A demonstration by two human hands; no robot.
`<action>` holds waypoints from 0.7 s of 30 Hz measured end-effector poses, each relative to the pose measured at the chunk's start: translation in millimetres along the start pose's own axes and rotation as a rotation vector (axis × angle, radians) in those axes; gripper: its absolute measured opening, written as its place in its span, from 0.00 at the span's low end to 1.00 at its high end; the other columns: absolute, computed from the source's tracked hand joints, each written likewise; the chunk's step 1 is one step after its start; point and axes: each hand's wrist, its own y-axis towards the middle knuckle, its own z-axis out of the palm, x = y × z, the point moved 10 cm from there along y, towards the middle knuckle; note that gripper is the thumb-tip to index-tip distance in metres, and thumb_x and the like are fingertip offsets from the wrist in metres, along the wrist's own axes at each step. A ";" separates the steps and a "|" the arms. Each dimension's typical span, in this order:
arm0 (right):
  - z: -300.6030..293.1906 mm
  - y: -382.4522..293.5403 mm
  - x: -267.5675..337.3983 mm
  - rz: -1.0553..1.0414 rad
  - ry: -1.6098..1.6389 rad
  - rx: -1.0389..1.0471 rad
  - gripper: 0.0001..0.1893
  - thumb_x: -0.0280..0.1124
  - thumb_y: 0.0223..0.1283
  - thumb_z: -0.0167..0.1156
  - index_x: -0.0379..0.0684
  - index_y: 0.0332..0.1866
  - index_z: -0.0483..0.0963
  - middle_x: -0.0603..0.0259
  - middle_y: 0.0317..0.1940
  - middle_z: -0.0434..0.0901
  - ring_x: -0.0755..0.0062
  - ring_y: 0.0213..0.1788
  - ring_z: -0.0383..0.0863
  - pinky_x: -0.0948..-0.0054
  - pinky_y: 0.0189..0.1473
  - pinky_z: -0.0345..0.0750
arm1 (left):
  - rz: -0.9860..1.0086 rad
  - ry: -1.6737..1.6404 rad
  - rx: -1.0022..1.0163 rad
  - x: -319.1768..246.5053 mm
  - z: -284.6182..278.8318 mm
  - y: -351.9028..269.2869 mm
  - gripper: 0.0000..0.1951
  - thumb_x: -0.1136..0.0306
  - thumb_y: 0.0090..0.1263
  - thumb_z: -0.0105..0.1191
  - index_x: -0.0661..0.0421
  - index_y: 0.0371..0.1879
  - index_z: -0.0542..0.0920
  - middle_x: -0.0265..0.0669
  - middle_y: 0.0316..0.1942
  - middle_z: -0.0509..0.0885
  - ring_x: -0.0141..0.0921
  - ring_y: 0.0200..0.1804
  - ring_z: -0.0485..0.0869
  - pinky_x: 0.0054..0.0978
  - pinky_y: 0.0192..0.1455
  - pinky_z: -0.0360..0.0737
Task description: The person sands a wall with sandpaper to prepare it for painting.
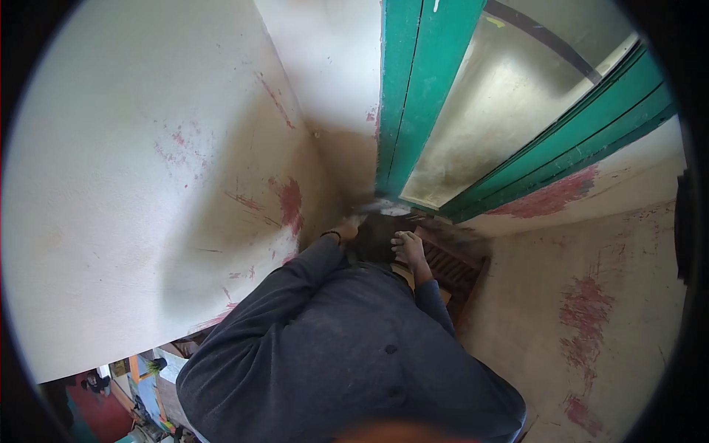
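Observation:
My left hand, with a dark bracelet at the wrist, is low by the corner of the walls. It is blurred, and a pale blurred thing shows just beyond its fingers; whether the hand grips it I cannot tell. To its right, my right hand has its fingers curled, with nothing plainly seen in them. Ahead of both hands stands a green wooden frame around pale, smudged panes. A whitish patch lies at the foot of this frame.
A pale wall with red worn patches rises on the left, another on the right. Beside my right hand is a reddish-brown slatted wooden thing. At the lower left, beyond the wall's edge, a person and cluttered furniture are visible.

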 end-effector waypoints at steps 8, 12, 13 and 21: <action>0.3 1.8 -8.2 -0.126 -0.164 -0.083 0.17 0.42 0.77 0.62 0.41 0.58 0.81 0.63 0.44 0.88 0.75 0.38 0.85 0.73 0.38 0.80 | -0.615 -1.649 -0.187 -2.6 -70.2 -47.0 0.22 0.51 0.87 0.50 0.55 0.66 0.79 0.38 0.50 0.88 0.30 0.46 0.89 0.30 0.45 0.86; 14.8 -8.9 12.2 -0.157 -0.125 -0.083 0.24 0.44 0.76 0.65 0.40 0.67 0.77 0.62 0.52 0.86 0.69 0.46 0.87 0.68 0.48 0.83 | -0.611 -1.861 -0.121 -41.9 -94.7 -73.2 0.21 0.50 0.87 0.52 0.53 0.64 0.81 0.33 0.47 0.89 0.27 0.40 0.89 0.27 0.44 0.86; 18.6 -13.1 18.7 -0.162 -0.085 -0.075 0.26 0.45 0.76 0.66 0.40 0.69 0.76 0.61 0.54 0.86 0.66 0.48 0.87 0.67 0.50 0.83 | -0.603 -1.897 -0.088 -48.8 -96.8 -77.5 0.21 0.51 0.86 0.52 0.54 0.64 0.81 0.32 0.47 0.89 0.27 0.38 0.88 0.26 0.43 0.85; 54.6 -32.7 44.0 -0.131 0.253 0.208 0.24 0.39 0.77 0.66 0.35 0.69 0.75 0.57 0.57 0.86 0.63 0.48 0.90 0.66 0.49 0.85 | -0.362 -1.695 -0.109 -46.6 -129.8 -82.3 0.21 0.51 0.84 0.57 0.60 0.56 0.85 0.31 0.42 0.88 0.23 0.38 0.84 0.25 0.42 0.82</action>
